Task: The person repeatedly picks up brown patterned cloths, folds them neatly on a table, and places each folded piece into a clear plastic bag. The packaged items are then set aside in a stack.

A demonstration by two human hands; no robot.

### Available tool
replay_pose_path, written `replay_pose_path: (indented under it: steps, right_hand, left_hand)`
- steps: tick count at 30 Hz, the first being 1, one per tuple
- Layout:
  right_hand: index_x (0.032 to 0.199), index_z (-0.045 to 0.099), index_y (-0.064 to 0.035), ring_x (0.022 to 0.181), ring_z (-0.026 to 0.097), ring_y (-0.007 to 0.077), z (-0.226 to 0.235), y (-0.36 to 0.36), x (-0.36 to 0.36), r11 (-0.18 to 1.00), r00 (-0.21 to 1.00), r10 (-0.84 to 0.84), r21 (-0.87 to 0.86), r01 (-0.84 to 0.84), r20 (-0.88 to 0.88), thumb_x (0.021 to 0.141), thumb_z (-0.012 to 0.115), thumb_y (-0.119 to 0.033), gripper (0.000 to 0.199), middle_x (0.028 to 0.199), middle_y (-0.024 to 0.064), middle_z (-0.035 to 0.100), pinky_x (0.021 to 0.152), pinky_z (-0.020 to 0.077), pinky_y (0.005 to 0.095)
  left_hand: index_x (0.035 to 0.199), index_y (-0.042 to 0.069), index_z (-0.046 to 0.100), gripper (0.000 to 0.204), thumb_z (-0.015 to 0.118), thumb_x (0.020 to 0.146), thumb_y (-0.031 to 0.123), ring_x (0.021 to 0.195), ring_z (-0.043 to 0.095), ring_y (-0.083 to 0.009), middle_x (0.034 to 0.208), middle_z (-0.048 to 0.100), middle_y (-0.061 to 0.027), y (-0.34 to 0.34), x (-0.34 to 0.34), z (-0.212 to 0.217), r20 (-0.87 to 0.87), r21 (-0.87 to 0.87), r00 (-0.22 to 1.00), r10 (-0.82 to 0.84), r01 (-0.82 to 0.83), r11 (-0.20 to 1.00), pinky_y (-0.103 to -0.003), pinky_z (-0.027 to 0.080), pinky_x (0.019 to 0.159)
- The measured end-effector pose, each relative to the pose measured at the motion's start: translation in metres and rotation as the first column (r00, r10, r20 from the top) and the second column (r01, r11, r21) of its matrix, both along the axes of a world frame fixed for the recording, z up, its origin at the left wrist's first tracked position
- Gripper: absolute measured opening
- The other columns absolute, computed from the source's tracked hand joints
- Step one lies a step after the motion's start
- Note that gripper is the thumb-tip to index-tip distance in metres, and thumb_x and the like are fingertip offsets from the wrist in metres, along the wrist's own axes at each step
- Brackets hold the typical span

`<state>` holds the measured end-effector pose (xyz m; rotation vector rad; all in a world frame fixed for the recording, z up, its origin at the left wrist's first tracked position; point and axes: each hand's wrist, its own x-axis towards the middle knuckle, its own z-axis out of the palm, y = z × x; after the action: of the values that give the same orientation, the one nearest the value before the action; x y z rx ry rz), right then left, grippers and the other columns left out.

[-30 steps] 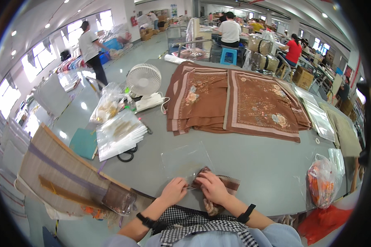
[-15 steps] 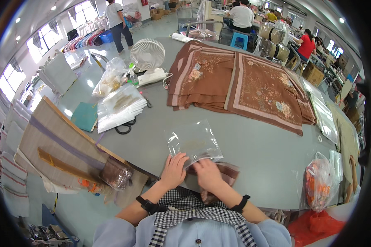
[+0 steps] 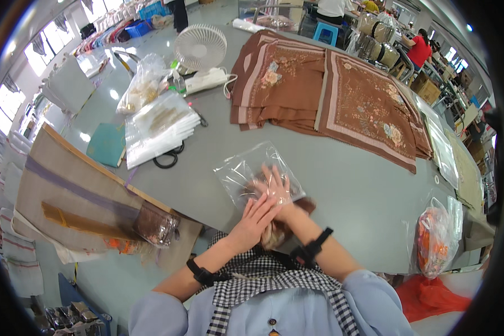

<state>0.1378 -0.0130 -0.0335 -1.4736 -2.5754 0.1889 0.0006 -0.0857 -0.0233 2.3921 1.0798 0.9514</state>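
Observation:
A clear plastic bag (image 3: 233, 167) lies flat on the grey table in front of me. Part of a folded brown scarf (image 3: 306, 205) shows inside it, and the rest hangs out of the bag's near end toward my apron. My right hand (image 3: 276, 187) has its fingers spread and appears to be in the bag, on top of the cloth. Stretched out beside and partly over its wrist side, the fingers of my left hand (image 3: 252, 227) rest at the bag's opening. What lies under both palms is hidden.
Brown floral scarves (image 3: 297, 84) are stacked at the far side. To the left are a pile of clear bags (image 3: 162, 131), black-handled scissors (image 3: 167, 159), a white fan (image 3: 200, 47) and a teal folder (image 3: 106, 144). A bag with orange contents (image 3: 433, 241) sits right.
My right hand has gone from the bag's near edge farther in, taking brown cloth with it, and its fingers have spread. My left hand has shifted right, up against it.

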Motion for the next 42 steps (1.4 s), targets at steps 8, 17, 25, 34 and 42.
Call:
replay_pose_path:
  steps: [8, 17, 25, 34, 42]
  right_hand:
    - [0.141, 0.043, -0.0071, 0.141, 0.020, 0.0458, 0.016, -0.049, 0.040, 0.959, 0.929, 0.209, -0.121, -0.255, -0.304, 0.085, 0.058, -0.019, 0.059, 0.154, 0.0165, 0.025, 0.112, 0.0130, 0.0628]
    - [0.117, 0.065, -0.0142, 0.123, 0.050, 0.0351, 0.028, -0.050, 0.056, 0.947, 0.924, 0.316, 0.125, -0.295, -0.213, 0.075, 0.057, 0.001, 0.046, 0.132, 0.0066, 0.056, 0.102, 0.0417, 0.0462]
    - [0.103, 0.067, -0.0038, 0.106, 0.062, 0.0300, 0.031, -0.094, 0.058, 0.936, 0.852, 0.350, 0.192, -0.296, -0.390, 0.071, 0.061, -0.003, 0.032, 0.118, 0.0098, 0.062, 0.082, 0.0542, 0.0361]
    - [0.131, 0.056, -0.0193, 0.136, 0.031, 0.0418, 0.015, -0.045, 0.011, 0.946, 0.944, 0.323, 0.056, -0.319, -0.066, 0.081, 0.061, -0.023, 0.050, 0.144, 0.0088, 0.043, 0.108, 0.0242, 0.0627]
    - [0.140, 0.044, -0.0396, 0.143, 0.007, 0.0466, 0.005, -0.064, 0.026, 0.949, 0.951, 0.309, -0.068, -0.307, 0.015, 0.086, 0.063, -0.041, 0.058, 0.155, 0.0115, 0.020, 0.101, 0.0101, 0.0787]
  left_hand:
    - [0.145, 0.012, 0.038, 0.061, 0.054, 0.085, 0.009, 0.143, 0.025, -0.0320, 0.151, 0.033, -0.0114, -0.001, -0.005, -0.002, -0.104, -0.007, 0.989, 0.107, -0.108, 0.994, -0.055, 0.015, 0.114]
    - [0.119, 0.007, 0.060, 0.040, 0.058, 0.079, 0.005, 0.120, 0.051, -0.0255, 0.122, 0.056, -0.0082, -0.035, -0.001, 0.005, -0.031, 0.067, 0.993, -0.114, 0.116, 0.991, -0.044, 0.040, 0.100]
    - [0.128, 0.001, 0.052, 0.061, 0.063, 0.083, 0.041, 0.132, 0.033, -0.0427, 0.137, 0.043, -0.0249, -0.061, 0.028, -0.029, -0.285, -0.162, 0.956, -0.072, 0.026, 0.986, -0.053, 0.024, 0.111]
    - [0.129, 0.001, 0.050, 0.059, 0.062, 0.086, 0.040, 0.131, 0.039, -0.0349, 0.136, 0.047, -0.0202, -0.046, 0.009, 0.024, -0.358, -0.389, 0.856, -0.373, 0.226, 0.893, -0.047, 0.029, 0.110]
    - [0.139, 0.016, 0.047, 0.054, 0.044, 0.096, 0.047, 0.141, 0.022, -0.0383, 0.150, 0.032, -0.0161, 0.068, -0.035, 0.037, -0.343, -0.222, 0.939, 0.027, -0.109, 0.969, -0.061, 0.016, 0.111]
